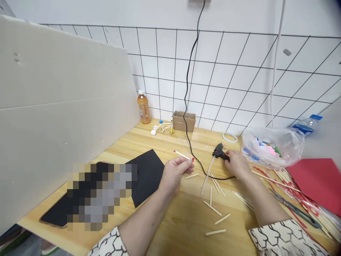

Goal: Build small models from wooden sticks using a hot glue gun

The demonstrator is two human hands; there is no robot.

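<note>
My left hand (173, 175) pinches a short wooden stick (182, 155) with red pieces at both ends, above the table. Thumb and forefinger close near the stick's right end. My right hand (238, 164) has its fingers closed round the handle of a black hot glue gun (218, 151), which is at the table's surface. A long translucent glue stick (208, 175) extends from the gun toward me. Several short cut wooden sticks (212, 208) lie scattered between my forearms. A black sheet of paper (146, 177) is left of my left hand.
A black cord (187, 78) hangs down the wall and across the table. Along the back stand a drink bottle (144, 108), a small stick model (165, 128), a cardboard box (183, 122) and a tape roll (229, 137). A plastic bag (271, 156), scissors (295, 208) and red paper (317, 181) lie right.
</note>
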